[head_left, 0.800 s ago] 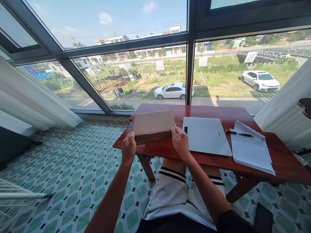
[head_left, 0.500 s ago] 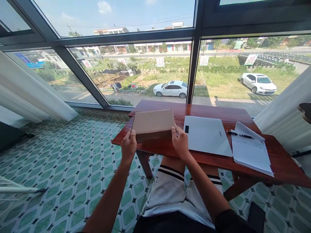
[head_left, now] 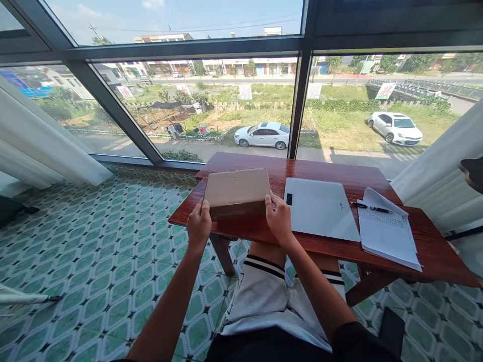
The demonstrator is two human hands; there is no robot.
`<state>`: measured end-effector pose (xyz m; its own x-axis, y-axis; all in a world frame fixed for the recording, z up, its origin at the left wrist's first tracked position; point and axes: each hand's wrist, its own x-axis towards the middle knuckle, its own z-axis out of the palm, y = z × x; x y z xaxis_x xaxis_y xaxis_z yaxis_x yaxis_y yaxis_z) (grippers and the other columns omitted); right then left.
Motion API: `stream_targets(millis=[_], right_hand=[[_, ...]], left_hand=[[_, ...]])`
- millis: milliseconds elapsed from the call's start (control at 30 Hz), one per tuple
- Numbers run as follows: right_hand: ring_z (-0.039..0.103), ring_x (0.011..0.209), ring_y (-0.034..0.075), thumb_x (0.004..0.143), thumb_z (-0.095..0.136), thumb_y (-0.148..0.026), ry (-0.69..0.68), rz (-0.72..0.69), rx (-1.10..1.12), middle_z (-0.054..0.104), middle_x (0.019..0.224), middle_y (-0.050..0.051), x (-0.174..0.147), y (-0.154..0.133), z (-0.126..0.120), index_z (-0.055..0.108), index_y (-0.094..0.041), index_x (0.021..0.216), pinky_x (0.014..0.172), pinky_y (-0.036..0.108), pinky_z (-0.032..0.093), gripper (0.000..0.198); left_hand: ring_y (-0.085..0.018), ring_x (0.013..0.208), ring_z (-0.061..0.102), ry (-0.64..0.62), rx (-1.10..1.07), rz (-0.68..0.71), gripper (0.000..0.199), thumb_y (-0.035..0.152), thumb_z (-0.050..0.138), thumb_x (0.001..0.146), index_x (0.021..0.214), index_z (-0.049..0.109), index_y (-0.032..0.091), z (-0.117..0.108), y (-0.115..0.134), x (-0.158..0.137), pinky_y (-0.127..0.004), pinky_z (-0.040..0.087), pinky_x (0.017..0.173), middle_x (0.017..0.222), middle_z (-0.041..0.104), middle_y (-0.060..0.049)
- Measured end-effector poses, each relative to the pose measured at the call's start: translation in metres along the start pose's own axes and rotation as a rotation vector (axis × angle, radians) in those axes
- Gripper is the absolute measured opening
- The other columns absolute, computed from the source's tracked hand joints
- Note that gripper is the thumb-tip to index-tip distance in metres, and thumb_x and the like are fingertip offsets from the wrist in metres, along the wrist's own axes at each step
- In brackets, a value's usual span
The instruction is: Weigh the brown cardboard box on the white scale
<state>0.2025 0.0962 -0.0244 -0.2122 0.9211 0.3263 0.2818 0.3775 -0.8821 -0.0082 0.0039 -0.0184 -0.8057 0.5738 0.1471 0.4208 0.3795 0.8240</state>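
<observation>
A brown cardboard box (head_left: 237,188) is held between my two hands over the left part of the dark red wooden table (head_left: 247,161). My left hand (head_left: 199,221) grips its near left corner, thumb on the near side. On the near right corner, my right hand (head_left: 278,213) has its thumb pressed to the front and fingers round the side. The fingers behind the box are partly hidden. Just right of my right hand lies a closed silver laptop (head_left: 320,208).
A notebook (head_left: 388,236) with a black pen (head_left: 372,207) on it lies right of the laptop. Large windows stand behind the table, with white curtains (head_left: 433,171) at the sides. On the tiled floor at lower right is a dark flat object (head_left: 391,329).
The view has shifted slightly, moving the scene a little left and up. Both hands keep their hold on the box, which stays in nearly the same pose.
</observation>
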Motion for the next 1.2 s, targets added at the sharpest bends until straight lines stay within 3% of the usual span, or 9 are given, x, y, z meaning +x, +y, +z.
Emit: stream_targets(millis=[767,1200], right_hand=[[0.066,0.106,0.026,0.103,0.036,-0.043,0.006,0.015,-0.071,0.072,0.12,0.01,0.002,0.012,0.002,0.074,-0.015,0.106,0.089,0.035,0.046,0.047],[0.061,0.121,0.027,0.103,0.037,-0.046,-0.077,0.02,-0.016,0.066,0.133,0.007,0.005,0.019,-0.001,0.069,-0.018,0.128,0.104,0.041,0.05,0.049]], left_hand=[[-0.035,0.139,0.053,0.015,0.032,0.008,0.063,0.051,0.035,0.096,0.141,0.059,0.014,0.015,-0.005,-0.001,-0.05,0.039,0.12,0.146,0.06,-0.015],[-0.035,0.138,0.054,0.002,0.095,0.009,0.062,0.053,0.031,0.098,0.141,0.057,0.016,0.014,-0.004,0.001,-0.052,0.039,0.119,0.146,0.059,-0.016]])
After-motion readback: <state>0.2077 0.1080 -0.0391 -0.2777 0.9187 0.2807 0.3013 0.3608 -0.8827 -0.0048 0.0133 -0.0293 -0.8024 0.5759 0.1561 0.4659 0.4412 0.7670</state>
